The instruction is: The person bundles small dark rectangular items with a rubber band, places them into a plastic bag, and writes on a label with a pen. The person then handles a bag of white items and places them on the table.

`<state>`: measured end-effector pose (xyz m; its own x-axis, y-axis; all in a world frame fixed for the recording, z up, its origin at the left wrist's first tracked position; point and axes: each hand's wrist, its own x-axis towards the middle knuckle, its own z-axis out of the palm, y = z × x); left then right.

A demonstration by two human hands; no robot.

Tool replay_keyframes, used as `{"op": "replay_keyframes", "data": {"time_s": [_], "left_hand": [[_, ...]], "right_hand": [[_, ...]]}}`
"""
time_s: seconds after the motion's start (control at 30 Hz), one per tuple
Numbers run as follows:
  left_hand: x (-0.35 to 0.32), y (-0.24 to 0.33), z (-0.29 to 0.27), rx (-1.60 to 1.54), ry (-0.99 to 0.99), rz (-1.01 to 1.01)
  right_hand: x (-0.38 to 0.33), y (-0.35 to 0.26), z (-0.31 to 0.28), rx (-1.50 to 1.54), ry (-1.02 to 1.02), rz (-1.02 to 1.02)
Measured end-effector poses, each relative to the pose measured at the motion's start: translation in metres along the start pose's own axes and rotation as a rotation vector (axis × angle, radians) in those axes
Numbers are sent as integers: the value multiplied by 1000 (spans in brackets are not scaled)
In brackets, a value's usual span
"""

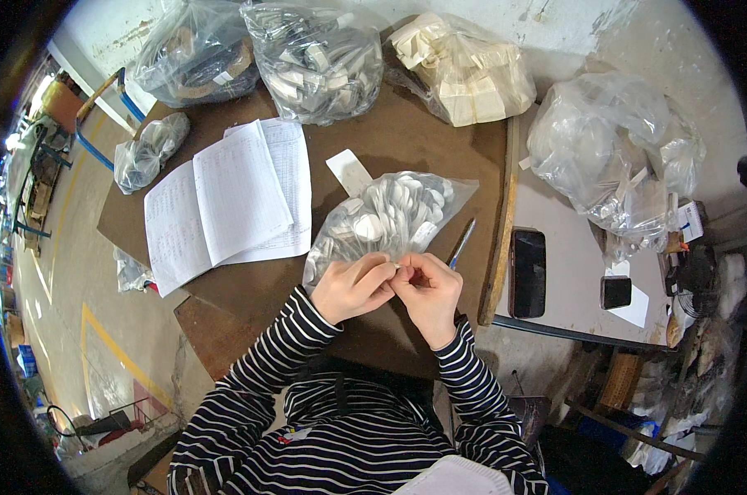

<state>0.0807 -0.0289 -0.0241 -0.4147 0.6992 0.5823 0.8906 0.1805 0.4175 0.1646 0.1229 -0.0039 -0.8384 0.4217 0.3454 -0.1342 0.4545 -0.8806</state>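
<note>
My left hand [354,289] and my right hand [428,295] meet at the near edge of a clear plastic bag [464,191] on the brown table. Both are closed, thumbs and fingers pinched together, fingertips almost touching. A tiny pale bit shows between them, too small to name; it may be part of the bag. Inside the bag lie many flat white rounded pieces [373,224]. A white card [349,172] touches the bag's far side. Just right of the bag lies a blue pen [463,242].
An open notebook [237,198] lies on loose printed sheets [295,169] to the left. Filled plastic bags [316,70] line the table's back edge. On the pale side table at right are a dark phone [528,272], a smaller black device [615,292] and another large bag [596,140].
</note>
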Motion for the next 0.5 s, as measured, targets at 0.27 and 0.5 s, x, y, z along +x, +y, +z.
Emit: {"op": "replay_keyframes", "data": {"time_s": [0.27,0.5], "left_hand": [[22,12,-16,-401,-47,-203],[15,2,-12,-433,-87,-224]], "right_hand": [[-5,17,4,580,38,423],[-6,17,4,527,43,493]]}}
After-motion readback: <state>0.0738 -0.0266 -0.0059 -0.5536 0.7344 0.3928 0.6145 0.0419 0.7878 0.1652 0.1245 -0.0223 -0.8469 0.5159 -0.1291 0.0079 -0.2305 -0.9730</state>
